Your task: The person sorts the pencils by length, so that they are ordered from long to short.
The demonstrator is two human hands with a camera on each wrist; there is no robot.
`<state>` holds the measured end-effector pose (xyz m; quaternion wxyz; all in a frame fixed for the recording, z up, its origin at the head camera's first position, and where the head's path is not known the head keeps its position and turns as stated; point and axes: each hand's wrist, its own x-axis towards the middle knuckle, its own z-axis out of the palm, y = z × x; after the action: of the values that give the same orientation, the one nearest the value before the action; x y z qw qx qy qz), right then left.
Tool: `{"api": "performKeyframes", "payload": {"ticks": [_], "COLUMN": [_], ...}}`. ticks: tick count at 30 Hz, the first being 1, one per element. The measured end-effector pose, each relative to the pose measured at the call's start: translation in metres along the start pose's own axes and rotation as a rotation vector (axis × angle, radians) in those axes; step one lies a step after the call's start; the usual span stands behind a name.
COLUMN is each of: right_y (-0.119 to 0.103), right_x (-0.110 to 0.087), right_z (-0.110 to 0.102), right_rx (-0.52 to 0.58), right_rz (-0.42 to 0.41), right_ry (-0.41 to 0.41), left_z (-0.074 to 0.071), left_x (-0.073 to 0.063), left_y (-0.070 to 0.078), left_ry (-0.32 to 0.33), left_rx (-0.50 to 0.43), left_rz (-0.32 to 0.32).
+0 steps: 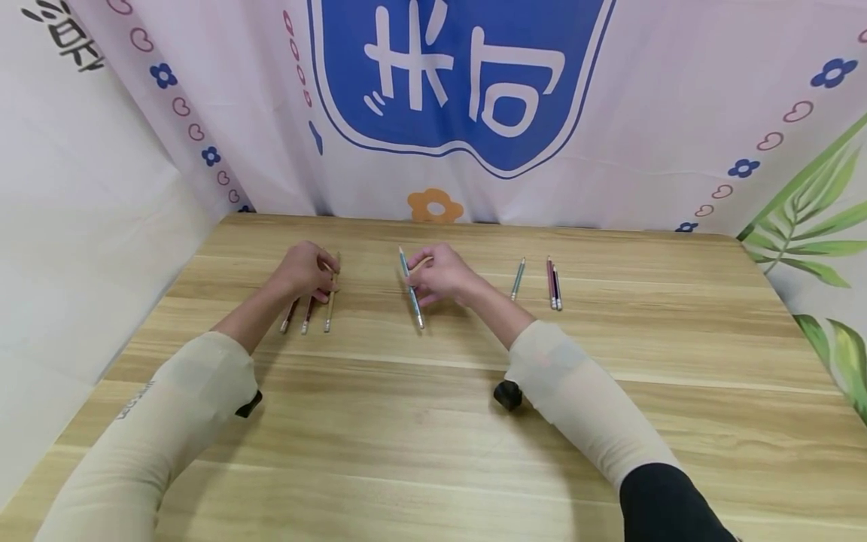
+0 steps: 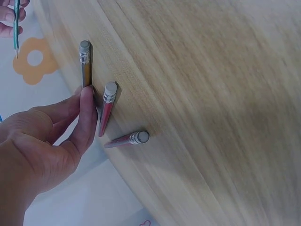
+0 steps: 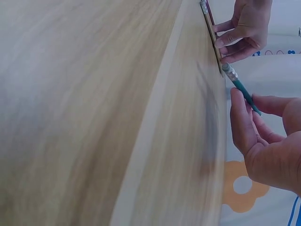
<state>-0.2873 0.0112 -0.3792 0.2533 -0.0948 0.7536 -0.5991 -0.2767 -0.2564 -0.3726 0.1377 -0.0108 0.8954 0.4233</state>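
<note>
Teal pencil (image 1: pixel 416 307): pinched in the right hand (image 1: pixel 443 272), fingers nearly together, held above the surface (image 1: pixel 379 421) towards its far edge. Left hand (image 1: pixel 303 269): thumb and fingers closed on the yellow pencil (image 1: pixel 330 315), also near that edge. Risk: loose pinch, teal pencil may swivel or drop; left-hand slip could nudge the two red pencils (image 1: pixel 308 320) beside it. Right-edge side: green pencil (image 1: pixel 518 278), might roll if the right forearm (image 1: pixel 497 310) brushes it.

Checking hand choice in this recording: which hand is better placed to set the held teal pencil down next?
Probably the right hand: it already pinches the teal pencil above the table, while the left hand is occupied at the yellow pencil.
</note>
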Motion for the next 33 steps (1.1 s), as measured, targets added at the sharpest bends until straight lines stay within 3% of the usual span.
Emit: {"api": "performKeyframes", "payload": {"ticks": [33], "right_y": [0.0], "right_x": [0.024], "right_z": [0.042], "right_rx": [-0.003], "right_rz": [-0.024], "right_ry": [0.011], "left_z": [0.0], "left_x": [0.0], "left_y": [0.002], "left_ry": [-0.009], "left_rx": [0.03], "left_rz": [0.003]}}
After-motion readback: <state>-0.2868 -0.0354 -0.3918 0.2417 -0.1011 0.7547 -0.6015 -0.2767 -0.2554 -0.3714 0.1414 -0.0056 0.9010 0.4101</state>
